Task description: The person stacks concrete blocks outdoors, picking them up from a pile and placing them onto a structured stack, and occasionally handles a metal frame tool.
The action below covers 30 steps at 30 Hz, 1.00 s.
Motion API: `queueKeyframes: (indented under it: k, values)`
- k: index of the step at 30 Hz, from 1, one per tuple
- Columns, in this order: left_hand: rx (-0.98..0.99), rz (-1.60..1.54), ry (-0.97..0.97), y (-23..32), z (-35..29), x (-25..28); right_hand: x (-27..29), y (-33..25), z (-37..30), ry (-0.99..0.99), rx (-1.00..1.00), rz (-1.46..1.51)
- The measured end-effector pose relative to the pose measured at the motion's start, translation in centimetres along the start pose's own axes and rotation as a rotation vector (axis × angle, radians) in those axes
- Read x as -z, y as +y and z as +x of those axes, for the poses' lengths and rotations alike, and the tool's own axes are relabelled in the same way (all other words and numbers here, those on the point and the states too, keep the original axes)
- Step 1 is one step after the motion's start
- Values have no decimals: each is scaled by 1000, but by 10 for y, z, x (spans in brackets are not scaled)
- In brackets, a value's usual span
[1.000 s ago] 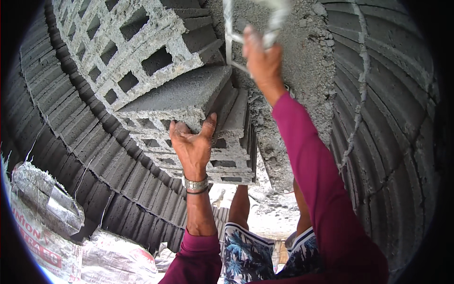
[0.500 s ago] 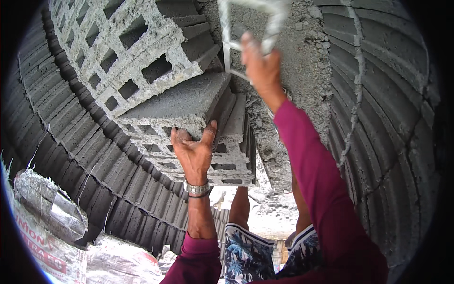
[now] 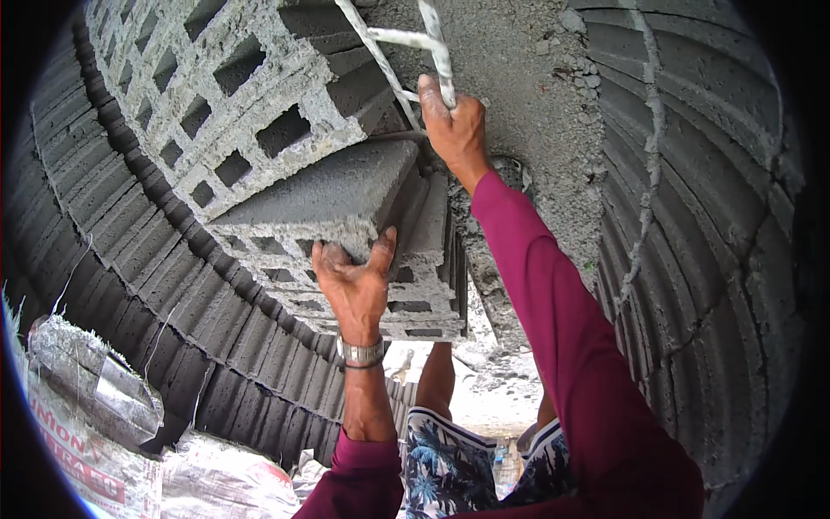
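My left hand [image 3: 354, 290] is closed on the near edge of a grey hollow concrete block [image 3: 328, 186], the thumb at its right corner and some fingertips in or behind the holes. The block lies tilted on top of a stack of similar blocks [image 3: 424, 304]. Farther off and to the right, my right hand [image 3: 458, 134] is wrapped round one bar of a whitish, cement-crusted metal frame [image 3: 405, 37]. Crossbars join the frame's long bars, and its far end runs out of view at the top.
Leaning hollow blocks [image 3: 285, 82] rise at the upper left, holes facing me. Long rows of blocks curve along the left [image 3: 164, 259] and right [image 3: 700, 182]. Rough, crumbly concrete ground [image 3: 549, 112] lies between. Torn cement bags [image 3: 225, 476] are at the lower left.
My right hand has come a little left and nearer, and the frame has swung left with it, now less blurred. My left hand and its block have hardly moved.
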<state>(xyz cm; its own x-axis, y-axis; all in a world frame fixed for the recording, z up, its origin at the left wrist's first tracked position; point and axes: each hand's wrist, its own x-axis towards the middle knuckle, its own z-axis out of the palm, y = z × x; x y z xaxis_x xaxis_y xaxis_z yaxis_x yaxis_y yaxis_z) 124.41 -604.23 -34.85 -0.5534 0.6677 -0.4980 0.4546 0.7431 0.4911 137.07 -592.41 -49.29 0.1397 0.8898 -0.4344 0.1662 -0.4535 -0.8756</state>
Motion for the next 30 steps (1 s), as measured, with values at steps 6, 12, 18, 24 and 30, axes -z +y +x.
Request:
queueKeyframes:
  k: [6,12,18,24,30]
  values:
    - [-16,99,-100,19,2,14,7,-5,-6,4,-77,88]
    - [-312,546,1,12,8,-22,62,-57,-9,64,-96,141]
    - [-393,361,409,69,64,19,106,-79,-5,62,-58,37]
    - [39,464,143,100,123,-17,84,-96,-10,127,-236,187]
    - [-17,209,87,59,92,0,74,-86,18,77,-54,206]
